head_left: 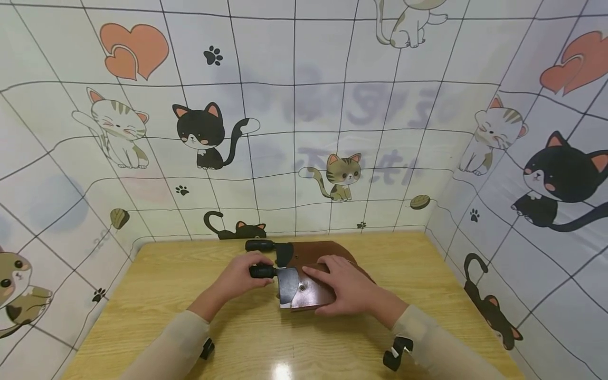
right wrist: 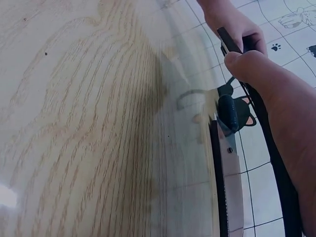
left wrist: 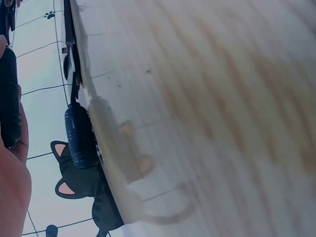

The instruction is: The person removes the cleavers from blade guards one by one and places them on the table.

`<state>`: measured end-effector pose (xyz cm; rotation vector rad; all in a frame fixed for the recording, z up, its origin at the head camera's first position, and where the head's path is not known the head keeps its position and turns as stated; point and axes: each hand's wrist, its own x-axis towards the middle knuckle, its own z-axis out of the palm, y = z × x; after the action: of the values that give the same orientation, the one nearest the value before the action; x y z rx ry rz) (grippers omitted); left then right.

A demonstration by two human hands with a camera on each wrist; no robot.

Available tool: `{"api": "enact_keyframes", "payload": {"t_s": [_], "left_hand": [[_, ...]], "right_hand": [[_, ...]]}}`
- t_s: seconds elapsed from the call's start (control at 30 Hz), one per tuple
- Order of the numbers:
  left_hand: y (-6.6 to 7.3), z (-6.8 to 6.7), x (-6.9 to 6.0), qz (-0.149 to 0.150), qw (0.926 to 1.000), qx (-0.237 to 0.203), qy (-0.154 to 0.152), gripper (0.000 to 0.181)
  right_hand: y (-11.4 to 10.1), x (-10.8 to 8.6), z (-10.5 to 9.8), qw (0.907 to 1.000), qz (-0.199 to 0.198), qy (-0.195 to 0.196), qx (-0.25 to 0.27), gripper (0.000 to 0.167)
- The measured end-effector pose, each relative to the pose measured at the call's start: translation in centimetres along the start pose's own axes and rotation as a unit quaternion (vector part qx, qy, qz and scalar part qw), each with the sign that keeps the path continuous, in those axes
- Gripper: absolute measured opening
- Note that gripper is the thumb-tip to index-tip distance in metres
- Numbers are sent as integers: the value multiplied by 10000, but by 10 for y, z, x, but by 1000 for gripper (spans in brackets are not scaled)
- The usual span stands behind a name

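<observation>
Tabletop (head_left: 256, 338): glossy yellow woodgrain, white cat-print walls (head_left: 273, 108) behind. Left hand (head_left: 239, 275) grips black cylindrical handle (head_left: 263, 271); right hand (head_left: 349, 289) clasps brown leather-look sheath (head_left: 309, 296).

At the left border, the left hand (left wrist: 14, 185), partly cut by the frame, holds a black handle (left wrist: 9, 98). Apart from it, a second black handle (left wrist: 81, 136) lies along the edge of the wood-grained table (left wrist: 247, 98), joined to a dark piece seen too thinly to identify. Behind it, the grid-lined wall covering (left wrist: 39, 113) carries a black cat print (left wrist: 79, 181), which the glossy tabletop reflects.
</observation>
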<state>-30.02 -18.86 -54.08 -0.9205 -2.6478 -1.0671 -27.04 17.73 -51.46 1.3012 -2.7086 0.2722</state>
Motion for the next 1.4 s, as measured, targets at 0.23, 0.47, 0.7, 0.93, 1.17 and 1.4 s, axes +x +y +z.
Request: {"api": "enact_keyframes", "payload": {"t_s": [0.23, 0.47, 0.7, 0.93, 1.17, 1.4], "left_hand": [[4, -2, 2, 8, 9979, -574, 313, 35], [9, -6, 2, -41, 9975, -605, 356, 36], [13, -11, 5, 80, 9977, -619, 282, 36], [17, -16, 5, 63, 9975, -660, 236, 37], [18, -15, 5, 60, 9973, -667, 294, 37], [16, -14, 1, 54, 9977, -597, 304, 37]], "right_hand": [[-4, -1, -7, 9999, 34, -110, 14, 114], [-7, -2, -9, 9994, -14, -141, -307, 115], [-7, -3, -11, 9986, 39, -75, -515, 112], [-8, -5, -13, 9983, 130, -34, -561, 111], [-8, -6, -14, 9983, 128, 47, -573, 112], [-12, -6, -16, 9982, 127, 17, -579, 114]]}}
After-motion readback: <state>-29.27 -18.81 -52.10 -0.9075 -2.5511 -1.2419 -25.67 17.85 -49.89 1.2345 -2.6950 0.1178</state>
